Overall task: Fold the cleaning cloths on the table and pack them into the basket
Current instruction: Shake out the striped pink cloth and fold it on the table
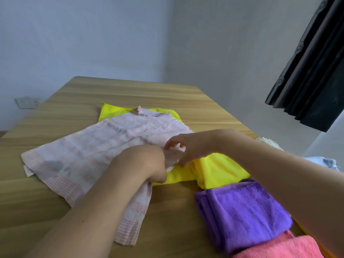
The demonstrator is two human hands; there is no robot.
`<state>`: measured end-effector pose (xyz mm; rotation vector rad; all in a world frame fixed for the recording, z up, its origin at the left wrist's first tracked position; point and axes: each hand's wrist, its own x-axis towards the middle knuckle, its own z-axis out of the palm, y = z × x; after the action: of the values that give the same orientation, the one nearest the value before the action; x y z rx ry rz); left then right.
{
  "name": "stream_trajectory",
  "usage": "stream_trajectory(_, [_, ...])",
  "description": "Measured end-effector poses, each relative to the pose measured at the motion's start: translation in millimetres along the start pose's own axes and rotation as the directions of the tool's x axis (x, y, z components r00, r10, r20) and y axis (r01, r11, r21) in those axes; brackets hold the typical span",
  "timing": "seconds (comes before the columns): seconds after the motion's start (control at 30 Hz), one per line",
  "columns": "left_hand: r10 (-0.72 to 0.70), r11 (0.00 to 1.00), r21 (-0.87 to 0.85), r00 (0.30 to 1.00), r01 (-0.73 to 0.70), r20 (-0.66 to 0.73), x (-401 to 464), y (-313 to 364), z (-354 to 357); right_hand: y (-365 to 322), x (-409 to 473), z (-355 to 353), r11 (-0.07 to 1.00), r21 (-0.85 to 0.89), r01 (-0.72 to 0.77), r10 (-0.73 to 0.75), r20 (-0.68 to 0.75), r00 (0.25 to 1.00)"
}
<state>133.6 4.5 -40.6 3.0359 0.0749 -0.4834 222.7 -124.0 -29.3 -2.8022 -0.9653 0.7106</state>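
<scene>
- Left hand grips the pink cloth at its right edge; right hand pinches the same edge.
- Yellow cloth lies under them; purple cloth nearer.
- Bare table beyond.

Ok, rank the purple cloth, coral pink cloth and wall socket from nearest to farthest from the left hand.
From the left hand:
1. Purple cloth, folded, to its right, toward the table's near edge.
2. Coral pink cloth, beyond the purple one, bottom right.
3. Wall socket, far left, behind the table.
</scene>
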Motion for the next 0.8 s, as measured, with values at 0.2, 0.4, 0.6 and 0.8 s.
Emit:
stream_trajectory(0.2, [-0.030, 0.992, -0.125, 0.989, 0.011, -0.147, -1, -21, -14, -1, 7, 5, 0.961, -0.276, -0.001, -0.089, -0.311, 0.946])
stream_trajectory(0.4, [-0.273, 0.816, -0.559, 0.752, -0.149, -0.600, -24, -28, -43, 3, 15, -17, 0.996, 0.091, 0.022, 0.046, -0.679, 0.732])
stream_trajectory(0.6, [-0.330, 0.509, -0.595, 0.497, -0.622, -0.802, -67, -12, -99, -1, -4, -67, 0.786, 0.593, 0.173, 0.369, -0.675, 0.640])
stream_trajectory(0.8, [-0.246, 0.433, -0.552, 0.495, -0.713, -0.833, -120, -6, -154, -40, -78, -125, 0.871, 0.459, 0.176, 0.280, -0.757, 0.591])
